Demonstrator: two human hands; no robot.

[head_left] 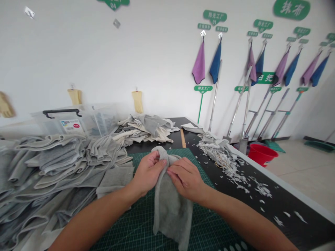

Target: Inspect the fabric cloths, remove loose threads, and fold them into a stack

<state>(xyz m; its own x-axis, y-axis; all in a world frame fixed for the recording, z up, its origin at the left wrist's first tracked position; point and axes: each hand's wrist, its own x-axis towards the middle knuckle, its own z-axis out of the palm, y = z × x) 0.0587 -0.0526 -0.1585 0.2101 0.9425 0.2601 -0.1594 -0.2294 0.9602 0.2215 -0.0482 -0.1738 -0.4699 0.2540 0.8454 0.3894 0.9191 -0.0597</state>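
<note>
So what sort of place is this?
Probably a small workshop making cleaning cloths: a grey fabric piece held over a green cutting mat, more such pieces stacked beside it, white trimmings on the black table, and cloths and mops along the wall.

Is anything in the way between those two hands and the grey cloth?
Nothing visible: the left hand and right hand both touch the soft grey cloth directly, above a green gridded cutting mat.

A mottled grey cloth (170, 212) lies across a dark green cutting mat (136, 226) with a pale grid, near a red bucket (261, 155), a purple towel (199, 62) and a blue one (215, 62)
</note>
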